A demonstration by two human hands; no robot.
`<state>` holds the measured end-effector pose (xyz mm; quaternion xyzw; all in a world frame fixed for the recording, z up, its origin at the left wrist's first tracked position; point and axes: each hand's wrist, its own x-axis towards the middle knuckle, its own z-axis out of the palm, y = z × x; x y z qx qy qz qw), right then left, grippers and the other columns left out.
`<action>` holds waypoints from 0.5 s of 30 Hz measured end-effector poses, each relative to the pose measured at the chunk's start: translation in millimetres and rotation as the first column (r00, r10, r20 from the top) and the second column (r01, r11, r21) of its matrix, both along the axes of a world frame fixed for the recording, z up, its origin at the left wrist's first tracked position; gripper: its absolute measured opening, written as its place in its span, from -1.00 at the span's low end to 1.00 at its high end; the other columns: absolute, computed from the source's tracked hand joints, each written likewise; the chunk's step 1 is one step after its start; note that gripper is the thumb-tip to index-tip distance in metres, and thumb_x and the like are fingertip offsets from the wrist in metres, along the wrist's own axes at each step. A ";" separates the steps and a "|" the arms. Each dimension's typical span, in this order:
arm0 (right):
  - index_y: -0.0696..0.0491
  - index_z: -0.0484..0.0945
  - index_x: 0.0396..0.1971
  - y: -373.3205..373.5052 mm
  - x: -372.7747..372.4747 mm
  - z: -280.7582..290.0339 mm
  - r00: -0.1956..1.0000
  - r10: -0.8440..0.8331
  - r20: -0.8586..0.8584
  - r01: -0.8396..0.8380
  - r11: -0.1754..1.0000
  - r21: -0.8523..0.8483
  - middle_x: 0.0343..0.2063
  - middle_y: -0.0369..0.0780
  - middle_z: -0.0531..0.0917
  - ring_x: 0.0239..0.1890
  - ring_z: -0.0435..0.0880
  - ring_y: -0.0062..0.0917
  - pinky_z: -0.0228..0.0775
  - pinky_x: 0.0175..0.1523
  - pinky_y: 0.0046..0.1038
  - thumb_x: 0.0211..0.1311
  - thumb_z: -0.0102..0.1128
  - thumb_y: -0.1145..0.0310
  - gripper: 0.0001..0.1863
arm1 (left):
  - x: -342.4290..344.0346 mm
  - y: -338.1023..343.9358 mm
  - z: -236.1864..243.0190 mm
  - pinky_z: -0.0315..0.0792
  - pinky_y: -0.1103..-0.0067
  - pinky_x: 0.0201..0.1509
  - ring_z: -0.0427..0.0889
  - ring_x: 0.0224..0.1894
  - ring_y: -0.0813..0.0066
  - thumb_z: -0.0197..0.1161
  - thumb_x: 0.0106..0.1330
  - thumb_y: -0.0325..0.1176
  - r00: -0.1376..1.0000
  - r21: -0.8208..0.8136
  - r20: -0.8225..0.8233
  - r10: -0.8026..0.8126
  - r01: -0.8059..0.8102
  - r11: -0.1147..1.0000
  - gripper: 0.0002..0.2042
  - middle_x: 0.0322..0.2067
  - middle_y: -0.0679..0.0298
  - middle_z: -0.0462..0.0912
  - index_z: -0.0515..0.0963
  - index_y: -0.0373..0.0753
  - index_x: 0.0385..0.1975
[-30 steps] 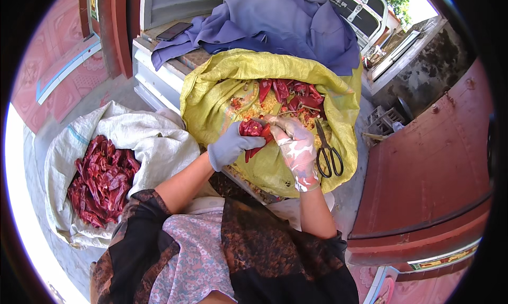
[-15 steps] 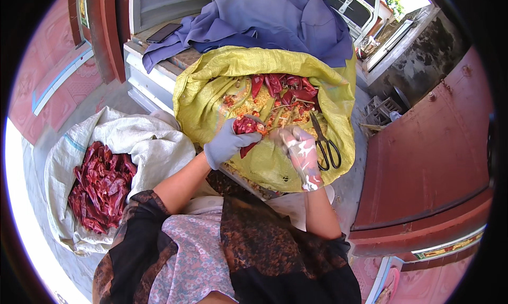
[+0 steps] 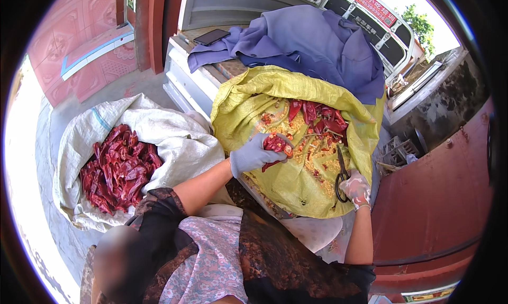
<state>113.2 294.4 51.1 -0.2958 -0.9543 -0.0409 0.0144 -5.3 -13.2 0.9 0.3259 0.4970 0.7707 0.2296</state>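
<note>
— Yellow woven sack (image 3: 296,182) at centre: what lies on it?
— Seeds and red chillies (image 3: 316,116), heaped toward twelve o'clock.
— The left hand (image 3: 254,155)?
— Gloved grey, closed around a bunch of red chillies (image 3: 276,145) over the sack.
— The right hand (image 3: 355,189)?
— At four o'clock, gloved, fingers wrapped on the black scissors (image 3: 342,174).
— And at nine o'clock?
— A white sack (image 3: 174,140) of dried chillies.

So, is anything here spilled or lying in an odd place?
Nothing seems damaged. Yellow seeds lie scattered loose over the yellow sack, and a dark phone sits near the bench edge beside the purple cloth.
</note>
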 end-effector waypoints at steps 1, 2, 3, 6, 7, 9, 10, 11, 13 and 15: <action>0.09 0.51 -0.10 -1.8 -2.5 3.7 0.999 -0.001 0.035 0.001 1.000 0.010 -0.21 0.01 0.60 -0.13 0.58 -0.14 0.40 -0.01 -0.31 -0.13 0.22 0.24 -0.51 | -0.9 -1.7 -2.3 0.40 0.74 -0.34 0.50 -0.43 0.74 0.26 0.13 -0.48 1.000 0.001 0.012 -0.004 0.004 1.000 -0.78 -0.47 0.41 0.57 0.53 -0.25 -0.20; 0.10 0.51 -0.11 -3.3 -4.6 6.2 0.998 -0.005 0.070 0.004 1.000 0.020 -0.22 0.02 0.60 -0.14 0.58 -0.14 0.41 -0.02 -0.32 -0.14 0.22 0.25 -0.51 | -2.6 -2.9 -6.1 0.41 0.74 -0.32 0.50 -0.42 0.74 0.26 0.13 -0.49 1.000 0.003 0.025 -0.011 0.010 1.000 -0.78 -0.46 0.41 0.58 0.53 -0.24 -0.20; 0.11 0.51 -0.12 4.1 -6.6 6.5 0.997 0.053 0.048 -0.051 0.998 -0.032 -0.25 0.02 0.61 -0.17 0.59 -0.15 0.41 -0.06 -0.33 -0.13 0.21 0.25 -0.52 | -4.9 -4.3 -7.1 0.41 0.74 -0.29 0.51 -0.40 0.73 0.25 0.13 -0.49 0.999 0.011 0.034 -0.015 0.015 1.000 -0.77 -0.45 0.40 0.58 0.53 -0.24 -0.19; 0.16 0.51 -0.16 35.4 2.7 6.5 0.993 0.115 -0.028 -0.118 0.963 -0.243 -0.35 -0.04 0.63 -0.28 0.62 -0.26 0.41 -0.19 -0.39 -0.14 0.23 0.30 -0.54 | -6.5 -6.2 -7.5 0.39 0.74 -0.35 0.48 -0.43 0.75 0.23 0.13 -0.49 0.999 0.017 -0.034 0.024 -0.024 1.000 -0.75 -0.48 0.43 0.56 0.51 -0.25 -0.17; 0.18 0.51 -0.16 49.5 9.3 2.3 0.990 0.133 -0.038 -0.138 0.965 -0.221 -0.36 -0.06 0.63 -0.30 0.62 -0.31 0.41 -0.21 -0.41 -0.13 0.24 0.30 -0.54 | -8.7 -5.1 -9.1 0.38 0.74 -0.38 0.47 -0.45 0.76 0.22 0.13 -0.48 0.997 0.005 -0.069 0.033 -0.032 0.999 -0.75 -0.49 0.44 0.54 0.51 -0.25 -0.17; 0.20 0.50 -0.18 68.8 18.9 -7.3 0.989 0.137 -0.056 -0.146 0.962 -0.232 -0.41 -0.11 0.61 -0.36 0.61 -0.41 0.40 -0.27 -0.46 -0.12 0.26 0.30 -0.56 | -6.2 -4.0 -10.1 0.33 0.75 -0.43 0.42 -0.49 0.78 0.21 0.13 -0.46 0.998 -0.051 -0.055 0.026 -0.029 0.998 -0.75 -0.53 0.47 0.50 0.51 -0.25 -0.17; 0.21 0.49 -0.21 58.4 19.6 -1.0 0.991 0.121 -0.064 -0.134 0.955 -0.264 -0.45 -0.14 0.60 -0.40 0.59 -0.45 0.39 -0.31 -0.48 -0.11 0.26 0.30 -0.57 | -5.6 -4.1 -9.6 0.30 0.76 -0.46 0.39 -0.51 0.79 0.20 0.13 -0.44 0.998 -0.081 -0.050 0.027 -0.032 0.996 -0.75 -0.54 0.48 0.48 0.51 -0.24 -0.17; 0.21 0.49 -0.26 46.5 27.1 10.3 0.996 0.067 -0.064 -0.085 0.934 -0.347 -0.50 -0.18 0.58 -0.46 0.57 -0.50 0.38 -0.35 -0.50 -0.09 0.26 0.29 -0.61 | -5.7 -5.3 -8.3 0.28 0.76 -0.48 0.37 -0.52 0.79 0.20 0.12 -0.43 0.998 -0.079 -0.055 0.036 -0.040 0.996 -0.75 -0.55 0.49 0.47 0.51 -0.23 -0.17; 0.23 0.48 -0.31 21.1 42.6 30.9 0.998 -0.003 -0.066 -0.030 0.870 -0.491 -0.58 -0.24 0.56 -0.54 0.54 -0.56 0.37 -0.42 -0.53 -0.07 0.25 0.28 -0.64 | -4.3 -6.5 -5.7 0.23 0.76 -0.52 0.33 -0.54 0.80 0.19 0.12 -0.41 0.997 -0.070 -0.062 0.048 -0.052 0.996 -0.75 -0.57 0.50 0.43 0.50 -0.22 -0.18; 0.28 0.47 -0.26 21.1 69.0 31.6 0.995 -0.010 -0.096 -0.050 0.799 -0.599 -0.59 -0.23 0.57 -0.55 0.55 -0.56 0.38 -0.44 -0.55 -0.07 0.25 0.30 -0.60 | -7.4 -3.5 -8.0 0.25 0.74 -0.52 0.34 -0.52 0.78 0.19 0.11 -0.42 0.997 -0.008 -0.055 0.044 -0.045 0.999 -0.75 -0.52 0.48 0.45 0.49 -0.22 -0.19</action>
